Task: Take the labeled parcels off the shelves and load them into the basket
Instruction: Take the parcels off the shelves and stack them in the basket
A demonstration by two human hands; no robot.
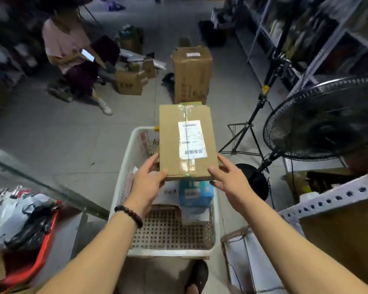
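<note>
A flat brown cardboard parcel with a white label on top hangs level over the white plastic basket on the floor. My left hand grips its near left corner, thumb on top. My right hand holds the near right corner in the same way. Inside the basket lie a blue and white parcel and other small packages beneath the held one. The near part of the basket's perforated floor is bare.
A black standing fan and a tripod stand to the right, by a metal shelf. A tall carton stands beyond the basket. A person sits at the far left among boxes. A red bin with bags is at the near left.
</note>
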